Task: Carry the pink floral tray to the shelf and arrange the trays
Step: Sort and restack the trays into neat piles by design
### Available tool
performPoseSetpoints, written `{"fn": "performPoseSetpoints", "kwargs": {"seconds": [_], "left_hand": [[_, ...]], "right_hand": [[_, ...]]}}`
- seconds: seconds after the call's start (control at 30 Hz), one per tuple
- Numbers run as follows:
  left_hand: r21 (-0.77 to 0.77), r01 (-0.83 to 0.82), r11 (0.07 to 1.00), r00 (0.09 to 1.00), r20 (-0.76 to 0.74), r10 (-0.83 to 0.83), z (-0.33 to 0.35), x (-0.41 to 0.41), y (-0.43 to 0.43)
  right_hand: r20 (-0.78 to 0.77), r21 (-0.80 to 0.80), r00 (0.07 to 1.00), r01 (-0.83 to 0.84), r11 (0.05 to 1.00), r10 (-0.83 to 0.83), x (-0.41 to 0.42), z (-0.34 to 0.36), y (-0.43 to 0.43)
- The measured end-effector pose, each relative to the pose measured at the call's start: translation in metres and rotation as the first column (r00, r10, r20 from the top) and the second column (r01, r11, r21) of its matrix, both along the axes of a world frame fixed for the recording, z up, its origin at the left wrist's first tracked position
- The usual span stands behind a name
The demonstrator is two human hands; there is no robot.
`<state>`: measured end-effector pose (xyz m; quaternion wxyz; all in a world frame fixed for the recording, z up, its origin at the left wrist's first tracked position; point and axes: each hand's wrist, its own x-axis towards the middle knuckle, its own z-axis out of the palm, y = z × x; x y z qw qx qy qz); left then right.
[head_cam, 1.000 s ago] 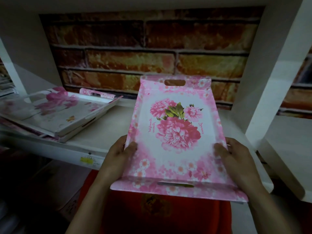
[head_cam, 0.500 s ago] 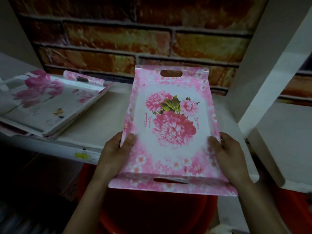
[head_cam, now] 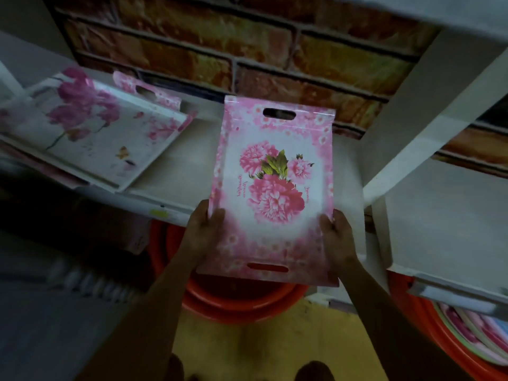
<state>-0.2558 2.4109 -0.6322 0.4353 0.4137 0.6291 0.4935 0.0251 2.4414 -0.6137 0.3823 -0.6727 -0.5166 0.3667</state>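
Observation:
The pink floral tray (head_cam: 272,188) lies lengthwise over the white shelf (head_cam: 178,171), its far handle slot near the brick wall and its near end sticking out past the shelf's front edge. My left hand (head_cam: 202,232) grips its left rim, thumb on top. My right hand (head_cam: 335,237) grips the right rim the same way. At the left of the shelf a stack of white trays with pink flowers (head_cam: 90,130) lies tilted, with another pink tray's handle (head_cam: 148,90) showing behind it.
A white upright divider (head_cam: 428,111) stands just right of the tray, with a second shelf (head_cam: 450,221) beyond it. Red basins (head_cam: 242,301) sit on the yellow floor below the shelf. A brick-patterned wall (head_cam: 247,50) backs the shelves.
The view has tipped downward, showing the floor and basins. The tray has slid a little farther in over the shelf, still held by both hands.

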Motion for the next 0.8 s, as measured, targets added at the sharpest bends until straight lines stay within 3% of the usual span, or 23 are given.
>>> {"fn": "performPoseSetpoints", "kwargs": {"seconds": [0.1, 0.33, 0.57, 0.67, 0.8], "left_hand": [[-0.047, 0.034, 0.998, 0.997, 0.068, -0.031, 0.018, 0.004, -0.027], [-0.276, -0.016, 0.961, 0.999, 0.024, 0.024, 0.053, 0.015, -0.122], [-0.427, -0.092, 0.9, 0.995, -0.007, 0.098, 0.104, 0.016, -0.181], [-0.465, -0.077, 0.882, 0.997, -0.061, 0.055, 0.127, 0.013, -0.201], [-0.491, -0.049, 0.87, 0.999, -0.015, 0.048, 0.15, 0.009, -0.229]], "right_hand": [[-0.054, -0.084, 0.998, 0.022, 0.996, -0.026, 0.0, 0.013, -0.034], [-0.108, -0.264, 0.989, 0.069, 0.962, -0.1, 0.004, 0.04, -0.13], [0.003, -0.373, 0.994, 0.105, 0.922, -0.112, 0.007, 0.074, -0.179], [0.016, -0.372, 0.994, 0.11, 0.922, -0.112, 0.002, 0.096, -0.196], [0.033, -0.381, 0.995, 0.098, 0.92, -0.093, -0.004, 0.125, -0.215]]}}
